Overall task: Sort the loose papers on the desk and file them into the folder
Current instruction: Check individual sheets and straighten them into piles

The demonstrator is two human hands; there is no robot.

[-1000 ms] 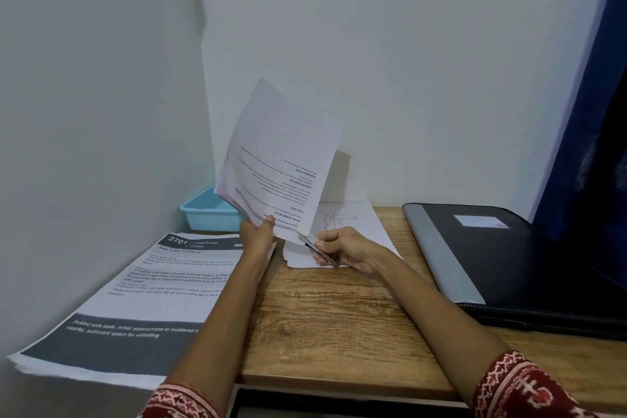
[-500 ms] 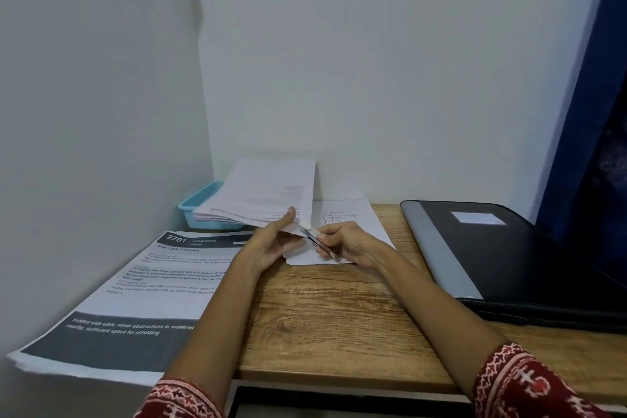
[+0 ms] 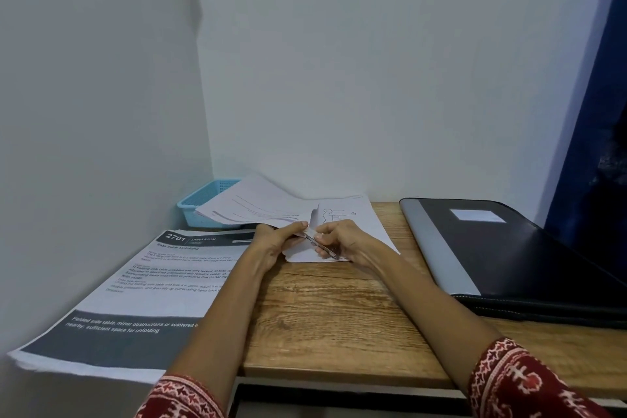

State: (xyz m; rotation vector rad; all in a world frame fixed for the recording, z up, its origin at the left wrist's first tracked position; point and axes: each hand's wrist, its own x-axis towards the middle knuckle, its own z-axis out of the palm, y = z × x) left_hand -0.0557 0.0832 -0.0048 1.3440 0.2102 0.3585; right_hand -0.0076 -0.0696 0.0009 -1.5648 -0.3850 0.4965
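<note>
A bundle of printed sheets [image 3: 258, 205] lies tilted over the blue basket, its near corner pinched by my left hand [image 3: 276, 244]. My right hand [image 3: 342, 241] grips a thin metal clip or tool [image 3: 322, 244] at that same corner. Beneath lies a sheet with a line drawing [image 3: 359, 217] flat on the wooden desk [image 3: 339, 316]. A shut black folder [image 3: 515, 248] with a grey spine and a white label rests at the right.
A blue plastic basket [image 3: 203, 202] sits in the back left corner under the bundle. A large printed sheet headed 2701 [image 3: 142, 288] overhangs the desk's left edge. Walls close off the left and back; a dark blue curtain [image 3: 597, 112] hangs at right.
The bundle, held upright a second ago, has been lowered flat over the basket. My left hand came down with it; my right hand stayed at the corner with the metal piece.
</note>
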